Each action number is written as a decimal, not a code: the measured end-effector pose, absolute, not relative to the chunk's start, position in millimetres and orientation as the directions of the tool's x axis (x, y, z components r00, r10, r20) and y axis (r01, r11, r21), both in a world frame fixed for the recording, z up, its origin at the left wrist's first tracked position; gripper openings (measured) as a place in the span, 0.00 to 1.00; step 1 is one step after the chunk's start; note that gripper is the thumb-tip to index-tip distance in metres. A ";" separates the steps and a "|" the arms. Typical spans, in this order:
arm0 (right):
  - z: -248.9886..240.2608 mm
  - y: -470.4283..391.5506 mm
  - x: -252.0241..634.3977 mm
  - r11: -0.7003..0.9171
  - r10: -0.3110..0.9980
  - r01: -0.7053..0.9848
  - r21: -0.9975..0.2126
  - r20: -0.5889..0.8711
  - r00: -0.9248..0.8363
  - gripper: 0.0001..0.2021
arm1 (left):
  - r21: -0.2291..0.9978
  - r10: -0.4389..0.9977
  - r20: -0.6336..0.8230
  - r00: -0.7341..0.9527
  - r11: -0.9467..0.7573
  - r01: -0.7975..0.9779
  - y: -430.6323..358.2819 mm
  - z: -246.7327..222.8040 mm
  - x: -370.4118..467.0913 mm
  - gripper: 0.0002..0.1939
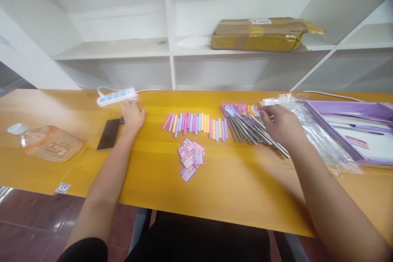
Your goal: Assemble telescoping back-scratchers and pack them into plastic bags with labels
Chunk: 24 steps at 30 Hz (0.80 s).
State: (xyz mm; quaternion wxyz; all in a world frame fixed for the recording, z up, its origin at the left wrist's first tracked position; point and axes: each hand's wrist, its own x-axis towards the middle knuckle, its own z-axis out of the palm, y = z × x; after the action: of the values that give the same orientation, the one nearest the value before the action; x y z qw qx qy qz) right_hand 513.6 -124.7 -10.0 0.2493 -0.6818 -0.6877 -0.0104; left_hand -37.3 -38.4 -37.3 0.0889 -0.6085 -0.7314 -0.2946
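Some metal rods (245,129) lie partly hidden by the right hand (281,126).

short black sleeve (86,250) is wrapping the left arm (106,180), ending above the elbow, its edge curving; black lap clothing (196,239) is appearing plain. left hand (132,115), right hand (283,126) and right forearm (328,196) are showing bare.

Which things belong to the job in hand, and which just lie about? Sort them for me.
Probably the job:
metal rods with hand-shaped ends, at the right hand
pastel sticks, in a row
printed cards, piled

Probably just lying about:
bottle
phone
power strip, by the left hand
cardboard box, on the shelf
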 end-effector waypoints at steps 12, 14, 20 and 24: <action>-22.4 -175.2 467.0 0.197 0.871 0.879 -0.434 0.488 0.046 0.14 | 0.264 0.877 0.341 -0.338 0.255 0.930 -46.7 -15.2 -48.4 0.26; -21.7 -175.1 469.8 0.215 0.874 0.852 -0.477 0.483 0.050 0.14 | 0.286 0.917 0.300 -0.262 0.175 0.942 -49.8 2.4 -40.0 0.23; -21.0 -181.6 452.2 0.358 0.893 0.630 -0.689 0.449 -0.017 0.15 | 0.622 0.975 -0.024 0.222 -0.159 0.767 -111.6 37.8 41.2 0.21; -29.9 -192.9 424.2 0.484 0.874 0.413 -0.771 0.400 -0.277 0.26 | 0.920 0.703 -0.324 0.633 0.078 0.383 -175.3 25.1 107.8 0.46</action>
State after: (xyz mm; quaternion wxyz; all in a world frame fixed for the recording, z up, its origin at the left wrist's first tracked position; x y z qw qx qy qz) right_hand 424.2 -192.9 -29.9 0.4222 -0.4282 -0.7510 0.2728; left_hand 107.8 -175.3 25.1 -0.6106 -0.6661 -0.4078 -0.1309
